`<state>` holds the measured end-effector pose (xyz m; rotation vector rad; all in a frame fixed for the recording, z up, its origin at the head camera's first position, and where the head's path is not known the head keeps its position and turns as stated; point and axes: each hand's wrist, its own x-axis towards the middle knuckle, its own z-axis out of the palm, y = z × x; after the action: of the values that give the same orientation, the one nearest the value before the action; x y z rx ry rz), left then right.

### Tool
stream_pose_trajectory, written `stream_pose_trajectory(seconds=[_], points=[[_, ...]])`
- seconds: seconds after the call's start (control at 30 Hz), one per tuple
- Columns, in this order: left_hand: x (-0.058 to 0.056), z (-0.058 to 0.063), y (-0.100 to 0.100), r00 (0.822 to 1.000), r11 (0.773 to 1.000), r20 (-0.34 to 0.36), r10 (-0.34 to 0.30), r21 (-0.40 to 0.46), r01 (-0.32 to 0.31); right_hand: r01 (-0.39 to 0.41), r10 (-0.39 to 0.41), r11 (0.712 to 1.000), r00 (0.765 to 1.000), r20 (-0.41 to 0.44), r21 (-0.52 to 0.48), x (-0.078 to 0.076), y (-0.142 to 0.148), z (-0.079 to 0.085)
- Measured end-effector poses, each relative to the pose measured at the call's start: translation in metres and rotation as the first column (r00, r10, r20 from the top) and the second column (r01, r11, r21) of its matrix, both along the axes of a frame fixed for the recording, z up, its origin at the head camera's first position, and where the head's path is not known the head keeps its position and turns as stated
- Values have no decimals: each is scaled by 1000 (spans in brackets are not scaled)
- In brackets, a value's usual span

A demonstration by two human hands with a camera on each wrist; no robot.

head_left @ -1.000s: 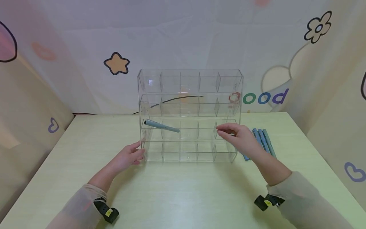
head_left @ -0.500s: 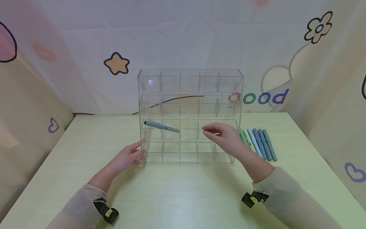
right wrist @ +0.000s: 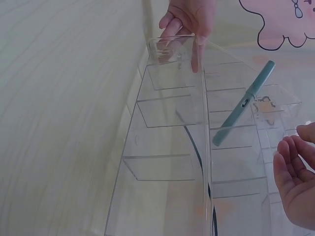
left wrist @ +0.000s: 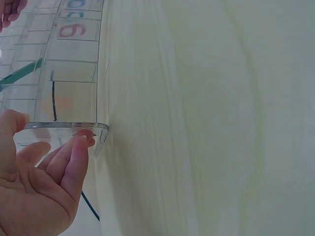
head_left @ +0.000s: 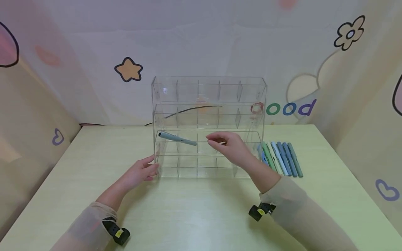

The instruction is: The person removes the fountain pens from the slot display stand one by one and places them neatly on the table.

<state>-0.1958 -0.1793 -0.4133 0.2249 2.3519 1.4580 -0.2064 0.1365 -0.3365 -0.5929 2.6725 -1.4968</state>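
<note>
A clear acrylic rack (head_left: 207, 91) with stepped rows of compartments stands upright mid-table in the head view. My left hand (head_left: 138, 172) holds its lower left end; in the left wrist view, thumb and fingers lie about the end wall. One blue-green pen (head_left: 177, 138) lies slanted across the left compartments, second row from the bottom. My right hand (head_left: 233, 150) hovers before the same row, just right of the pen's lower end. Its fingers are loosely bent, with nothing between them. The right wrist view shows this hand (right wrist: 298, 189) apart from the pen (right wrist: 244, 103).
Several pens (head_left: 282, 158) in blues and greens lie side by side on the table (head_left: 194, 212), right of the rack. A printed cloth (head_left: 201, 42) hangs behind and at both sides. A dark line (head_left: 201, 106) shows through the rack.
My right hand has moved left along the front of the rack towards the pen, uncovering the row of pens at the right. The left hand and the pen in the rack stay put.
</note>
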Motion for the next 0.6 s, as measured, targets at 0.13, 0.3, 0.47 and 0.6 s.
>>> stream_pose_trajectory(seconds=[0.13, 0.3, 0.47, 0.6], points=[[0, 2, 1, 1000, 1000, 3, 2, 1, -2, -6, 6, 1000, 1000, 0, -25, -3, -7, -1], [0, 5, 3, 1000, 1000, 6, 5, -2, -5, -3, 3, 998, 1000, -10, -62, -6, -17, -1], [1, 6, 3, 1000, 1000, 10, 1, 1, -1, -24, 21, 997, 999, -38, -78, -7, -27, 0], [2, 7, 2, 1000, 1000, 9, -1, -2, 1, -38, 33, 997, 998, -61, -73, -8, -33, 2]])
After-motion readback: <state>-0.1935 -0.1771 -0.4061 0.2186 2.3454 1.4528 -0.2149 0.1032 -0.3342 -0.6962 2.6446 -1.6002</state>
